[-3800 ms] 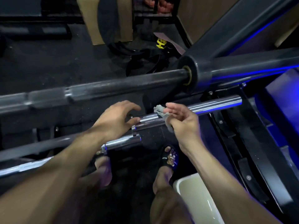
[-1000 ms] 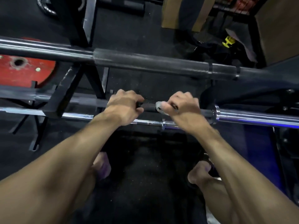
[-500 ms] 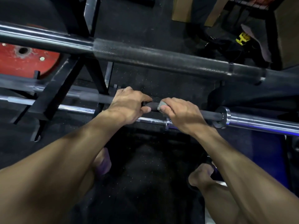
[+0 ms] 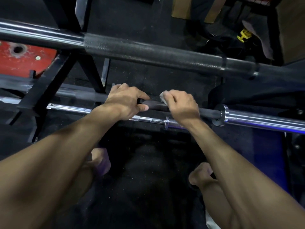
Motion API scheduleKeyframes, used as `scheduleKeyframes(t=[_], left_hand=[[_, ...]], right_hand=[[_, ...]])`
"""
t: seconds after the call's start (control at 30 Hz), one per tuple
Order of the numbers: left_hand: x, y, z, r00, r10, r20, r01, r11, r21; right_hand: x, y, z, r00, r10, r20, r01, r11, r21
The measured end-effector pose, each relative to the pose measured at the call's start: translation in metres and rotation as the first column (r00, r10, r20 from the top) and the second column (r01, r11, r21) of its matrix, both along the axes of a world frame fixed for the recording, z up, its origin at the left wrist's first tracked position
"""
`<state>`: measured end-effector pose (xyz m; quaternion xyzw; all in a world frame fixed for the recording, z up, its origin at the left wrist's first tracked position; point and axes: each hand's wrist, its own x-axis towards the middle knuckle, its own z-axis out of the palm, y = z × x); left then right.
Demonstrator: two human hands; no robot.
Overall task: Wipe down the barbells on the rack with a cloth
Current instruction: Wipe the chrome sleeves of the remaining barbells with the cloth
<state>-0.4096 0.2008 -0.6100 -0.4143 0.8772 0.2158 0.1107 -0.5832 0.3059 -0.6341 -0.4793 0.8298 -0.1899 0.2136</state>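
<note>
On the middle barbell [image 4: 208, 111] your left hand [image 4: 125, 103] wraps the shaft to steady it, while your right hand [image 4: 183, 106] clamps the cloth [image 4: 163, 96] around it for wiping.

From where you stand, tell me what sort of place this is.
Most likely a gym's weight area. Several barbells lie across a black steel rack, among them a thick knurled bar and a dark bar that both hands grip. A red weight plate lies on the speckled rubber floor.
</note>
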Motion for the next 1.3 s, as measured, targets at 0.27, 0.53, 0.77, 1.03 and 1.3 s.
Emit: scheduleKeyframes(t=[0.27, 0.53, 0.77, 1.03, 1.3], left_hand=[[0.001, -0.002, -0.002, 1.0, -0.009, -0.023, 0.009, 1.0, 0.014], [0.0, -0.002, 0.0, 0.999, -0.027, -0.021, 0.027, 1.0, 0.006], [0.0, -0.001, 0.005, 1.0, -0.022, -0.009, 0.022, 1.0, -0.013], [-0.002, -0.003, 0.002, 1.0, -0.02, -0.024, 0.021, 1.0, 0.01], [0.005, -0.005, -0.001, 0.998, -0.003, -0.057, 0.003, 1.0, 0.011]], right_hand=[[-0.015, 0.018, 0.016, 0.927, 0.368, 0.064, -0.374, 0.911, 0.173], [-0.004, 0.015, 0.012, 0.949, 0.314, -0.013, -0.307, 0.934, 0.181], [0.008, 0.002, 0.008, 0.981, 0.165, -0.103, -0.149, 0.979, 0.141], [-0.028, 0.007, 0.018, 0.923, 0.33, 0.196, -0.369, 0.904, 0.214], [-0.018, -0.001, 0.017, 0.925, 0.339, 0.172, -0.37, 0.907, 0.2]])
